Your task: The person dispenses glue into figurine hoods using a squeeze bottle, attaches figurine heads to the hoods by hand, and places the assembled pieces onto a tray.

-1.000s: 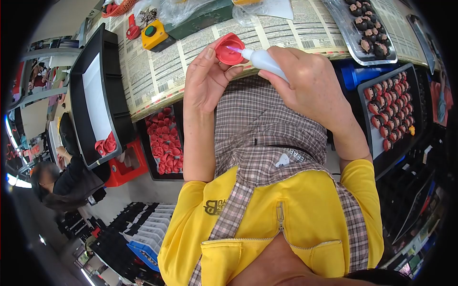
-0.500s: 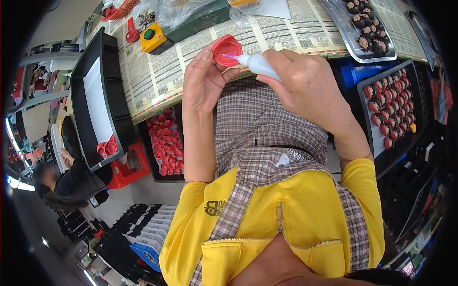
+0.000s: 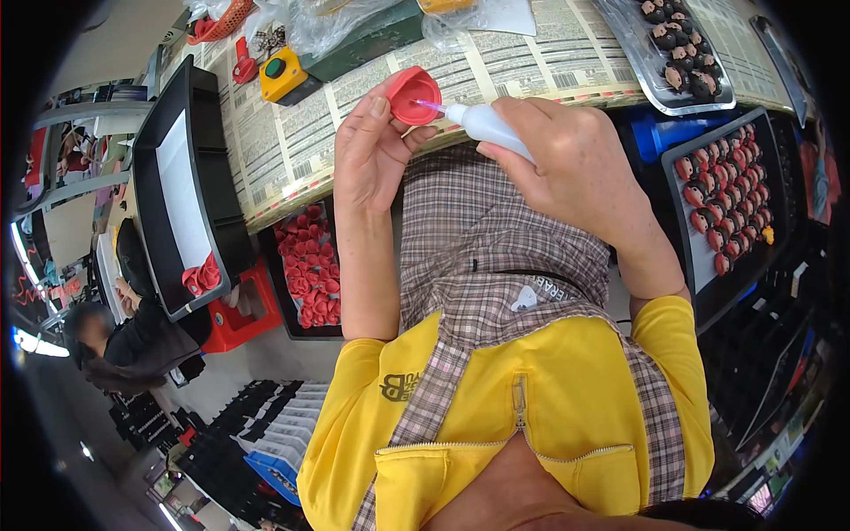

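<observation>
Yellow top (image 3: 575, 372) under a checked apron (image 3: 496, 221)
Its sleeves (image 3: 668, 341) are elbow-length; a metal zip (image 3: 521, 398) and dark logo (image 3: 400, 387) sit on its front, while the apron carries wide checked straps (image 3: 433, 389) and white lettering (image 3: 558, 290).

The person's left arm (image 3: 368, 274) reaches almost straight out in front, and the left hand (image 3: 376, 150) shows its palm, with the thumb (image 3: 379, 107) and fingers bent in a light pinch. The right arm (image 3: 652, 257) leans in toward the middle, and the right hand (image 3: 571, 159) shows its back, with its fingers curled in a hold. The two hands are near each other but not touching.
</observation>
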{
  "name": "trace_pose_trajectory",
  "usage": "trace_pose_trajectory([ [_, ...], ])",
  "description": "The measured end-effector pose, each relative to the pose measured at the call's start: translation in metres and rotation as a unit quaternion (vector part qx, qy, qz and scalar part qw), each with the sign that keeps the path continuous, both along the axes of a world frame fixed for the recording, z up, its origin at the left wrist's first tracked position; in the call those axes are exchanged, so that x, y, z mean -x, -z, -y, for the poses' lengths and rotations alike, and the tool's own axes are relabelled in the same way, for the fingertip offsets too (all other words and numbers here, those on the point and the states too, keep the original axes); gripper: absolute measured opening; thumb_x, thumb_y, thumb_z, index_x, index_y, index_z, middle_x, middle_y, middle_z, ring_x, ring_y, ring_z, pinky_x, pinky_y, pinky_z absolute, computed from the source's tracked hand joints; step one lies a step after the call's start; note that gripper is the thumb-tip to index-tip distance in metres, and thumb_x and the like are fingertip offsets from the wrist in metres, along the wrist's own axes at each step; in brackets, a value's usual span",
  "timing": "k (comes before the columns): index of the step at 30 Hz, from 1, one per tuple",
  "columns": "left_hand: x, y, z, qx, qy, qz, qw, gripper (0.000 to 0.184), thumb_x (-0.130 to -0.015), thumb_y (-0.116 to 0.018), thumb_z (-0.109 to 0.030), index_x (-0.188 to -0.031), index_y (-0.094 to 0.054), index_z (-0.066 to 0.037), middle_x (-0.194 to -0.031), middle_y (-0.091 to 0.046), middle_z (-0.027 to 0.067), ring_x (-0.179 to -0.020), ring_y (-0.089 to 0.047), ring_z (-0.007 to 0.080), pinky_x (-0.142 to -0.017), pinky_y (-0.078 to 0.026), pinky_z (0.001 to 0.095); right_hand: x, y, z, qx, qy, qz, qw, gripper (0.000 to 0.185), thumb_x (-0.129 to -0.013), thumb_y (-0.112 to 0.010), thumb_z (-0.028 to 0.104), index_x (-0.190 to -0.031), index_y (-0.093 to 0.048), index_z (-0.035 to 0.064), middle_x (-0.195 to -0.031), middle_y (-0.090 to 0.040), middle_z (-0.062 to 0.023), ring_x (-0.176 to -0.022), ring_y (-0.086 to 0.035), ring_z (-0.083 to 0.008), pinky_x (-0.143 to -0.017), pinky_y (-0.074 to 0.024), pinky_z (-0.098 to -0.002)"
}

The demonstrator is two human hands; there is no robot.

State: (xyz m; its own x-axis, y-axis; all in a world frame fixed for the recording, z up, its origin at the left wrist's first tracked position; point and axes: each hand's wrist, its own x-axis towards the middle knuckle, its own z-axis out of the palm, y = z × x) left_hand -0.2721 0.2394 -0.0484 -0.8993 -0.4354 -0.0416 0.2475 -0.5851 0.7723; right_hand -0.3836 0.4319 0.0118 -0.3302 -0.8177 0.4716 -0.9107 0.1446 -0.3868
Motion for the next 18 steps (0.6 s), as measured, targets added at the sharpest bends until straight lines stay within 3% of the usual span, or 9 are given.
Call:
trace_pose_trajectory([
  [18, -0.0003, -0.0006, -0.0004, -0.023, 0.004, -0.016, 1.000, 0.044, -0.099, -0.053, -0.022, -0.129, -0.049, 0.010, -0.115, -0.063, 0.0196, -0.100, -0.067, 0.0293, -0.080, -0.060, 0.0359, 0.0001, 0.0005, 0.0013, 0.017, 0.017, 0.008, 1.000, 0.025, -0.079, -0.072, 0.021, -0.083, -0.060, -0.0003, -0.066, -0.063, -0.0138, -0.057, -0.066, -0.0289, -0.051, -0.0514, -0.0356],
])
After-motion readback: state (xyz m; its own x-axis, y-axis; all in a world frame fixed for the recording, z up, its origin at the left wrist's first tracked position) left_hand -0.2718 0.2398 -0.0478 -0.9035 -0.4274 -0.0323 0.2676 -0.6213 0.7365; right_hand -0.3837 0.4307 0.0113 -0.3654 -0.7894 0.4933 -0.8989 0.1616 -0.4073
